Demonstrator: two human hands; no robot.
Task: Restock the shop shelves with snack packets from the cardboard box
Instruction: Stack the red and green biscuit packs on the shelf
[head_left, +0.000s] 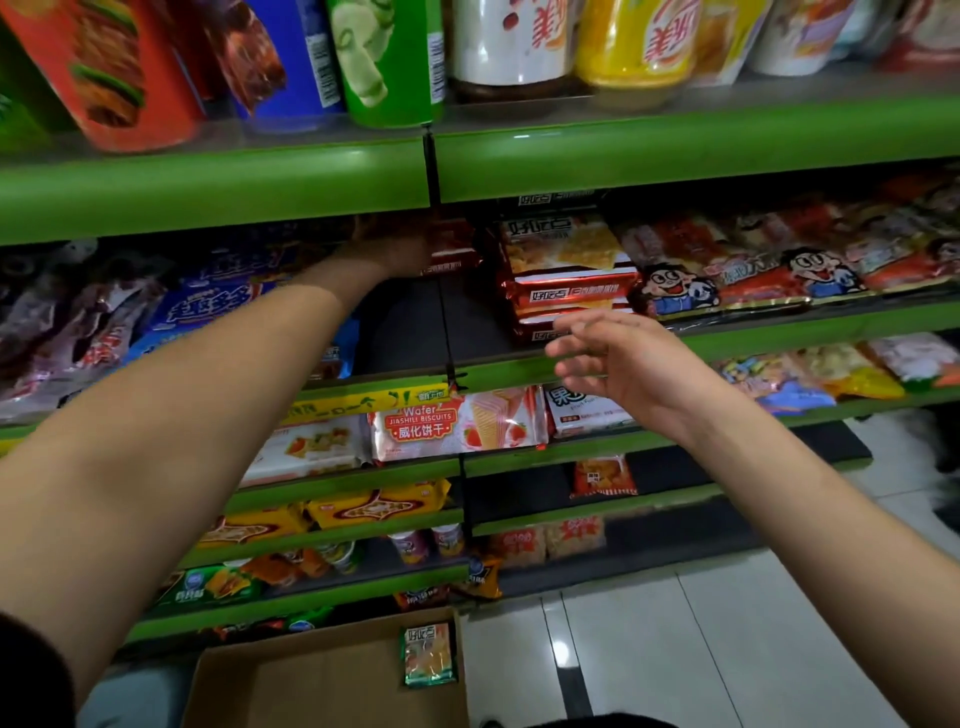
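Left hand: the left hand (387, 252) reaches far in under the green shelf lip, arm stretched long from the lower left; its fingers seem to grip a dark red foil snack packet (451, 248), though shadow and blur hide the fingertips.
Right hand: the right hand (621, 364) hovers in front of the middle shelf edge, fingers spread apart and loosely bent, holding nothing.
Packet held: the dark red packet sits at the back of the middle shelf (753, 338), just left of the black upright divider (441, 291).
Stack beside it: a pile of red-and-white biscuit packets (566, 275) stands just right of the divider, partly behind the right hand's fingers.
Shelf gap: bare dark shelf board (402, 327) lies below the left wrist.
Neighbours: red cartoon-face packets (748, 280) lie right of the pile; blue packets (218, 301) lie left, behind the left forearm.
Below: a pink wafer packet (457, 423) lies on the next shelf down.
Box: the brown cardboard box (322, 686) stands on the white tiled floor (649, 649) at the shelf's foot, with one green snack packet (430, 656) leaning upright inside its right wall.
Above: tall crisp tubes (387, 62) line the top shelf.
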